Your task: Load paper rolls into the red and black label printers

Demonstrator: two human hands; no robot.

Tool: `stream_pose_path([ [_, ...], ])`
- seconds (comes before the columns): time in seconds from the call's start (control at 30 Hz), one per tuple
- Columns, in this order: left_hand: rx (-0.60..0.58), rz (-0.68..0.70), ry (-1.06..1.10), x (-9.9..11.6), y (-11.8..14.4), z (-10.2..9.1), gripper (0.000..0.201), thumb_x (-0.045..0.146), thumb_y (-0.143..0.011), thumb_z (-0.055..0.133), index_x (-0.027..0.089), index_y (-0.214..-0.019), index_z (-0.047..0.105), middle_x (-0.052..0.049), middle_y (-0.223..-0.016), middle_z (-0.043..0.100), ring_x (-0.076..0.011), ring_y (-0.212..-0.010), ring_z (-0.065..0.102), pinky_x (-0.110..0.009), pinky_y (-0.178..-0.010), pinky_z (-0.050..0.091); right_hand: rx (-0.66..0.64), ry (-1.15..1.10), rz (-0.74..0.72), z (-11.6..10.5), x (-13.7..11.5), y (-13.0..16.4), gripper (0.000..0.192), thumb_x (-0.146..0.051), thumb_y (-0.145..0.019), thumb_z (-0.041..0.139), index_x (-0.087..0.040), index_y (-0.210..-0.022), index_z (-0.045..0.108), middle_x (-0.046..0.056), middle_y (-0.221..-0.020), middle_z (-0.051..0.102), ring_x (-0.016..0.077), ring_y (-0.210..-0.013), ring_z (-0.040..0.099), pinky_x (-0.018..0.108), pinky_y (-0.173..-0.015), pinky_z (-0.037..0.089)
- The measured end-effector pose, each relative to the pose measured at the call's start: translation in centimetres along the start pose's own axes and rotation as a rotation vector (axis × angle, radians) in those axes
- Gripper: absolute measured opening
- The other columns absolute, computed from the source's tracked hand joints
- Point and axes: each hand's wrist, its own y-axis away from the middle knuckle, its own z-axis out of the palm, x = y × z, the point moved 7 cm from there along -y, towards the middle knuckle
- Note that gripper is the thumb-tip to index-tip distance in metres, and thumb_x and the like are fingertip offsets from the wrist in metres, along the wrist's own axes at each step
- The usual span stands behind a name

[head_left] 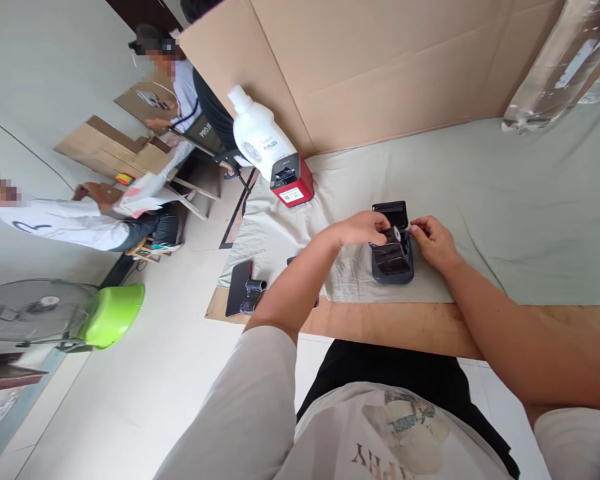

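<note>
Both hands work 1 open printer (391, 257) near the table's (405, 327) front edge. Left hand (363, 228) grips the roll (393, 235); right hand (433, 241) pinches its end. I judge loading half done: lid unclosed.

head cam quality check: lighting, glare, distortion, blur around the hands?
Head view: soft, even light, only faint shadows under the left hand and right hand; the small black printer they work at is sharp enough, the roll between the fingers slightly soft; glare on the clear plastic wrap top right; wide-angle tilt bends the table edge and floor; the co-workers' faces are pixelated.
</note>
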Motion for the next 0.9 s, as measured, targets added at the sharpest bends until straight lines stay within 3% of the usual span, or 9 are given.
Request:
stream_pose_path([
  [0.07,-0.039,0.009,0.084,-1.2,2.8,-1.9,0.021,0.029,-0.060,0.060,0.018,-0.078,0.059,0.001,-0.075,0.055,-0.0162,-0.074,0.053,-0.029,-0.068,0.041,0.003,-0.001,-0.012,-0.1,-0.1,0.0,0.030,-0.047,-0.087,0.054,-0.023,-0.102,0.063,0.007,-0.093,0.073,0.0249,-0.088,0.069,0.046,-0.086,0.055],
  [0.13,-0.044,-0.048,0.090,-3.6,6.4,-4.2,0.023,0.031,-0.058,0.063,0.018,-0.074,0.055,0.002,-0.071,0.051,-0.0154,-0.072,0.050,-0.029,-0.068,0.040,0.010,0.013,-0.025,-0.1,-0.3,0.1,0.029,-0.047,-0.087,0.054,-0.023,-0.101,0.063,0.007,-0.093,0.072,0.0243,-0.087,0.069,0.045,-0.084,0.055],
  [0.23,-0.010,-0.260,0.032,-9.2,12.4,-7.5,0.025,0.034,-0.056,0.064,0.019,-0.066,0.046,0.002,-0.070,0.051,-0.0149,-0.071,0.050,-0.029,-0.070,0.042,0.024,0.053,-0.022,-0.2,-0.4,0.1,0.026,-0.045,-0.086,0.055,-0.024,-0.100,0.063,0.007,-0.091,0.072,0.0238,-0.083,0.067,0.044,-0.081,0.055],
  [0.3,0.028,-0.441,-0.002,-13.3,16.1,-8.7,0.024,0.035,-0.055,0.062,0.019,-0.067,0.050,0.000,-0.075,0.058,-0.0174,-0.077,0.056,-0.029,-0.074,0.045,0.029,0.076,-0.012,-0.1,-0.4,0.1,0.026,-0.044,-0.086,0.056,-0.024,-0.100,0.063,0.007,-0.090,0.072,0.0236,-0.081,0.067,0.044,-0.080,0.055],
  [0.4,0.070,-0.682,-0.119,-18.3,19.6,-8.5,0.026,0.033,-0.054,0.058,0.020,-0.077,0.060,-0.002,-0.084,0.067,-0.0210,-0.086,0.062,-0.029,-0.077,0.048,0.039,0.098,-0.012,-0.1,-0.3,0.0,0.028,-0.047,-0.086,0.056,-0.024,-0.100,0.063,0.007,-0.089,0.072,0.0236,-0.079,0.066,0.044,-0.078,0.055],
  [0.5,0.091,-0.800,-0.290,-21.1,20.2,-6.9,0.036,0.028,-0.055,0.058,0.020,-0.089,0.064,-0.005,-0.095,0.070,-0.0238,-0.091,0.064,-0.030,-0.076,0.049,0.038,0.102,-0.018,0.0,-0.3,0.1,0.030,-0.049,-0.086,0.055,-0.024,-0.100,0.062,0.007,-0.089,0.072,0.0238,-0.079,0.066,0.045,-0.079,0.055],
  [0.63,0.078,-0.784,-0.364,-21.1,19.3,-5.2,0.045,0.021,-0.055,0.062,0.020,-0.100,0.066,-0.008,-0.110,0.069,-0.0281,-0.102,0.063,-0.033,-0.085,0.049,0.036,0.093,-0.021,-0.1,-0.4,0.2,0.030,-0.051,-0.086,0.055,-0.024,-0.099,0.062,0.007,-0.089,0.072,0.0243,-0.079,0.067,0.046,-0.079,0.055],
  [0.77,0.145,-0.730,-0.509,-18.3,18.5,-5.7,0.053,0.022,-0.065,0.062,0.021,-0.118,0.061,-0.012,-0.128,0.061,-0.0332,-0.119,0.056,-0.042,-0.099,0.044,0.041,0.058,-0.043,-0.2,-0.5,0.1,0.031,-0.052,-0.085,0.058,-0.025,-0.098,0.063,0.007,-0.089,0.072,0.0246,-0.079,0.067,0.046,-0.078,0.056],
  [0.9,0.182,-0.554,-0.533,-15.5,15.7,-4.2,0.045,0.023,-0.072,0.060,0.022,-0.117,0.060,-0.010,-0.125,0.062,-0.0298,-0.121,0.054,-0.038,-0.100,0.044,0.034,0.032,-0.038,0.0,-0.3,0.0,0.032,-0.053,-0.084,0.059,-0.025,-0.098,0.063,0.007,-0.089,0.073,0.0243,-0.079,0.067,0.046,-0.077,0.056],
])
